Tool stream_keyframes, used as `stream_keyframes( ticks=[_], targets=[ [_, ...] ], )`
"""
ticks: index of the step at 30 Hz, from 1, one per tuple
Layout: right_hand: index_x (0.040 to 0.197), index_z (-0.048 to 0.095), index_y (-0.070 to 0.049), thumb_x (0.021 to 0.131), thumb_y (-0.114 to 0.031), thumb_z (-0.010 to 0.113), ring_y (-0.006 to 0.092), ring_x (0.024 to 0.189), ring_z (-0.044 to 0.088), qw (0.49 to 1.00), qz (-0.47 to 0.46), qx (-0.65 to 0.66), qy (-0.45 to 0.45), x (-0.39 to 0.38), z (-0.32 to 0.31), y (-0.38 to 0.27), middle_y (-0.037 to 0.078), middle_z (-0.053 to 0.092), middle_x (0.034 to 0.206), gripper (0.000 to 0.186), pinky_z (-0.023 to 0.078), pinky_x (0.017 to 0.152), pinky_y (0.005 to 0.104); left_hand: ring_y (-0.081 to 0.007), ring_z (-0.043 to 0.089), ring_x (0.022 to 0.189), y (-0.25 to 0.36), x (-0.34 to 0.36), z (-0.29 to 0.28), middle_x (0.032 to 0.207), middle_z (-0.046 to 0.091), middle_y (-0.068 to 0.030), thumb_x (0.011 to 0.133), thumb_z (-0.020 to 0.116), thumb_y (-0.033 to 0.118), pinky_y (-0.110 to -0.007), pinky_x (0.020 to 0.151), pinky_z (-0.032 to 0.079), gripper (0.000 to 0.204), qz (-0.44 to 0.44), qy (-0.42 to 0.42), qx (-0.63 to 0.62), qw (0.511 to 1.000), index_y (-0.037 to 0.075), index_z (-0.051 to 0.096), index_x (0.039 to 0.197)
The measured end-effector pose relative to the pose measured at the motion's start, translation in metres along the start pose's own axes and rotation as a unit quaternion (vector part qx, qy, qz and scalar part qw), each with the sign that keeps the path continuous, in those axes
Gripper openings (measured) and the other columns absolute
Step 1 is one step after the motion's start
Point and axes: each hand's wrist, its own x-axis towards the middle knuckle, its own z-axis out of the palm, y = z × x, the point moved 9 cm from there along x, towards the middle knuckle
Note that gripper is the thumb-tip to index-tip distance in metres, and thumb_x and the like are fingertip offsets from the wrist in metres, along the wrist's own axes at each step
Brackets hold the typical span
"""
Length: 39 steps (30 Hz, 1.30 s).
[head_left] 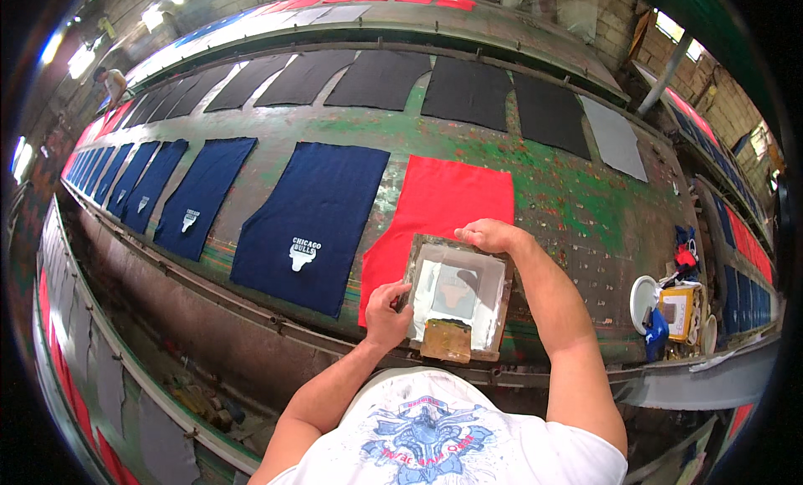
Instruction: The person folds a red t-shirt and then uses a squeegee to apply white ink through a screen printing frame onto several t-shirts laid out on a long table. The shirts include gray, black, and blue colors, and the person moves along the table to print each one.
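Note:
Both hands grip a rectangular screen-printing frame (498,334) that lies over the lower part of a red fabric piece (460,196). My left hand (388,315) closes round its left edge. At the far edge my right hand (488,235) holds on with its fingers bent over the rim. White ink shows on the mesh inside, around a darker stencil area. A squeegee with a worn wooden handle (446,340) rests in the near end of the frame. Left of the red piece lies a navy fabric piece (322,209) with a white print near its bottom.
Several navy pieces (207,192) run off to the left; black pieces (468,92) line the far side of the long green table (577,201). A yellow container (679,309) and a white lid (644,303) stand at right. Another person (113,84) is at far left.

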Motion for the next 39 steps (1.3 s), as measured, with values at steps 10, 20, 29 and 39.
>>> stream_keyframes(
  ticks=[10, 20, 29, 39],
  targets=[
    [0.135, 0.076, -0.003, 0.110, -0.081, 0.047, 0.0252, 0.111, 0.072, 0.995, 0.067, 0.053, -0.045, 0.013, -0.009, 0.039, 0.010, 0.079, 0.118, 0.087, 0.057, 0.100, 0.0445, -0.0266, 0.074, 0.123, 0.037, -0.002, -0.025, 0.138, 0.076, -0.0182, 0.079, 0.080, -0.009, -0.037, 0.101, 0.064, 0.044, 0.036, 0.048, -0.135, 0.989, 0.001, 0.078, 0.122],
    [0.146, 0.071, 0.000, 0.119, -0.059, 0.052, 0.0188, 0.114, 0.075, 0.826, -0.086, 0.375, 0.411, -0.199, -0.110, 0.047, 0.011, 0.081, 0.126, 0.068, 0.058, 0.106, 0.0386, -0.0202, 0.074, 0.120, -0.011, 0.044, -0.084, 0.133, 0.078, -0.0133, 0.089, 0.081, -0.013, -0.037, 0.108, 0.058, 0.046, -0.060, 0.096, -0.265, 0.958, -0.003, 0.075, 0.133],
    [0.147, 0.071, 0.001, 0.119, -0.053, 0.056, 0.0192, 0.116, 0.075, 0.777, 0.066, 0.330, 0.533, -0.381, 0.051, 0.028, 0.013, 0.081, 0.128, 0.063, 0.059, 0.106, 0.0371, -0.0221, 0.075, 0.113, -0.050, 0.116, -0.172, 0.127, 0.077, -0.0161, 0.093, 0.077, -0.016, -0.037, 0.103, 0.062, 0.047, -0.060, 0.159, -0.381, 0.909, -0.007, 0.067, 0.138],
    [0.137, 0.077, -0.003, 0.113, -0.022, 0.071, 0.0184, 0.115, 0.078, 0.749, 0.216, 0.299, 0.550, -0.427, 0.226, -0.063, 0.012, 0.084, 0.124, 0.032, 0.061, 0.101, 0.0347, -0.0230, 0.073, 0.115, -0.089, 0.158, -0.210, 0.131, 0.075, -0.0160, 0.099, 0.076, -0.010, -0.038, 0.102, 0.061, 0.045, -0.027, 0.082, -0.359, 0.929, -0.006, 0.065, 0.143]
  ],
)
